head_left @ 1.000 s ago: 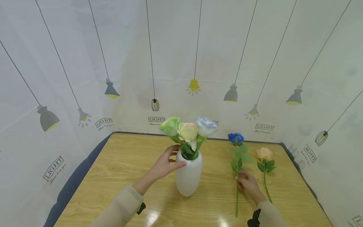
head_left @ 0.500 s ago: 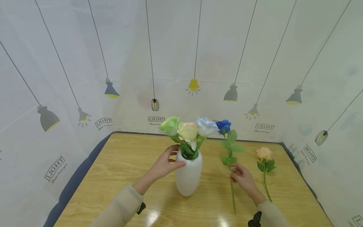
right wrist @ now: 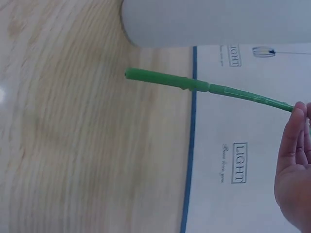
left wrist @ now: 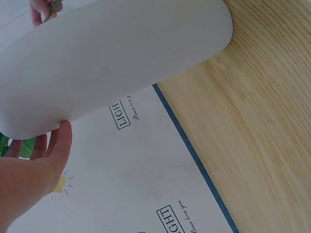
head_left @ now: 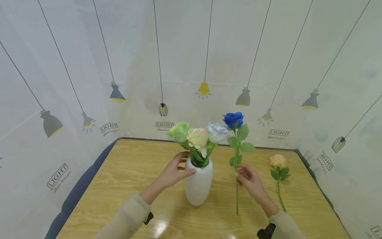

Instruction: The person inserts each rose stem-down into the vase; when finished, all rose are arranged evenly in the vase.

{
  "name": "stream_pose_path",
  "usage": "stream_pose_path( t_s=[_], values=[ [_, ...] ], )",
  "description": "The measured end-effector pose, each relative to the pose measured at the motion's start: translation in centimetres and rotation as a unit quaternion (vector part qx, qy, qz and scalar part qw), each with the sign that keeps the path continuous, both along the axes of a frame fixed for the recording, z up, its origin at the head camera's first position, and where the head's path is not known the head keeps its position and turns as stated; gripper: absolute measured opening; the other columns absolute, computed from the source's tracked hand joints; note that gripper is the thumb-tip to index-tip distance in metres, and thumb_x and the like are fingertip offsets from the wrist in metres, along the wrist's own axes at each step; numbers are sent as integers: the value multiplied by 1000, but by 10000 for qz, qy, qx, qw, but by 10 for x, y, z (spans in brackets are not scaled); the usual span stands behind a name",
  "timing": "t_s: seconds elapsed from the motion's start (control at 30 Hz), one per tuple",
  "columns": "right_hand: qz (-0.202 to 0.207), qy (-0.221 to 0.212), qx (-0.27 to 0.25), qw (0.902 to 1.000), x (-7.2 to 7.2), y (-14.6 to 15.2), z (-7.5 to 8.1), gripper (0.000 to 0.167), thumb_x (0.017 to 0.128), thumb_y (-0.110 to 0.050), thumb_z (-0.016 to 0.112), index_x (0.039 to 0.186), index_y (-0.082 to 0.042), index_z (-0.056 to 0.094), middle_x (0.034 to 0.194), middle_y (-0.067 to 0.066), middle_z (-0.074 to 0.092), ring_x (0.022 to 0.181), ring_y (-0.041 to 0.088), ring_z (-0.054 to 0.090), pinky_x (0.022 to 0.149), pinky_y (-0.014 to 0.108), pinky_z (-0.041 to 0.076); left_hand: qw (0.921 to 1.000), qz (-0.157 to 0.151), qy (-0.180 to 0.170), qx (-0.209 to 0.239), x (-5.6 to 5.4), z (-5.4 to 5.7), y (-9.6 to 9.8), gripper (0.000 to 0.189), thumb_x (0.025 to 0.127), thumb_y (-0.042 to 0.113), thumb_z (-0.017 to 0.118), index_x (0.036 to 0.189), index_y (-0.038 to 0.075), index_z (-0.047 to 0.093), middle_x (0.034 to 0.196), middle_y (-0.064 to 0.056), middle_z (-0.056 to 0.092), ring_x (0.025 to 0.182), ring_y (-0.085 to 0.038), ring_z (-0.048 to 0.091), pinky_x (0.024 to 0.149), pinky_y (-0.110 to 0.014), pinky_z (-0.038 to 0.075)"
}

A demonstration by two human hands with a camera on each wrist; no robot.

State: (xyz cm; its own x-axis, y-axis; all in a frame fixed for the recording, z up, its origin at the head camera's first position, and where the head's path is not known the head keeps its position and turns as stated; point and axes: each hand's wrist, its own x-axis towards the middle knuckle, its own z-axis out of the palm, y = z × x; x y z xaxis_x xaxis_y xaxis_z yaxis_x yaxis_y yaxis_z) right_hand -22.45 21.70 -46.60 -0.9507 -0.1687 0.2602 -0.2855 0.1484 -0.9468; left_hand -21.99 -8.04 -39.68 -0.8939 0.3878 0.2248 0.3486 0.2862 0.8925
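A white vase (head_left: 198, 188) stands upright at the middle of the table. My left hand (head_left: 170, 173) holds it near the rim, thumb in front and fingers behind. In the vase are a green flower (head_left: 179, 132), a cream rose (head_left: 197, 138) and a pale blue flower (head_left: 217, 132). To the right of the vase, my right hand (head_left: 252, 183) pinches the stem of a blue rose (head_left: 233, 120), bloom up. In the right wrist view the bare lower end of its green stem (right wrist: 167, 79) hangs beside the vase, apart from it.
A peach rose (head_left: 279, 161) lies on the wooden table (head_left: 128, 166) at the right, its stem toward the front. Behind the table hangs a white curtain (head_left: 185, 59) printed with lamps, close to the table's back edge.
My right hand has lifted the blue rose from the table and carried it left toward the vase, turning it upright. The left hand and the vase have not moved.
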Motion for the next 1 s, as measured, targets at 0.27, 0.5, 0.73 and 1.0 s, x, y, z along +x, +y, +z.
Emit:
stream_pose_path(
  t_s=[0.27, 0.5, 0.73, 1.0],
  values=[
    [74, 623, -521, 9967, -2, -7, 10, 28, 87, 2, 53, 112, 9, 45, 84, 12, 52, 58, 14, 53, 49, 29, 47, 9999, 59, 75, -56, -15, -25, -2, 62, 78, 24, 68, 130, 8, 37, 125, -10, 42, 111, -25, 43, 83, -37, 44],
    [344, 908, -1172, 9884, 6, -18, 34, 25, 85, 9, 51, 109, 13, 45, 83, 6, 55, 57, 13, 53, 48, 27, 47, 10000, 50, 29, -70, -20, -32, -4, 64, 77, 35, 68, 130, 15, 38, 125, -3, 42, 110, -19, 43, 82, -34, 43],
    [725, 1022, -2152, 9685, 13, -36, 48, 25, 84, 14, 47, 106, 3, 51, 82, 4, 57, 57, 12, 55, 49, 21, 47, 9999, 72, 43, -140, -20, -32, -4, 64, 77, 36, 67, 130, 15, 37, 125, -3, 42, 110, -19, 43, 82, -34, 43],
    [959, 736, -3091, 9433, 18, -49, 56, 27, 85, 13, 45, 103, -5, 53, 82, 4, 55, 59, 12, 54, 53, 19, 46, 9999, 55, 6, -142, -19, -31, -5, 64, 77, 36, 67, 130, 15, 37, 125, -3, 42, 110, -20, 43, 82, -34, 43]
  ],
)
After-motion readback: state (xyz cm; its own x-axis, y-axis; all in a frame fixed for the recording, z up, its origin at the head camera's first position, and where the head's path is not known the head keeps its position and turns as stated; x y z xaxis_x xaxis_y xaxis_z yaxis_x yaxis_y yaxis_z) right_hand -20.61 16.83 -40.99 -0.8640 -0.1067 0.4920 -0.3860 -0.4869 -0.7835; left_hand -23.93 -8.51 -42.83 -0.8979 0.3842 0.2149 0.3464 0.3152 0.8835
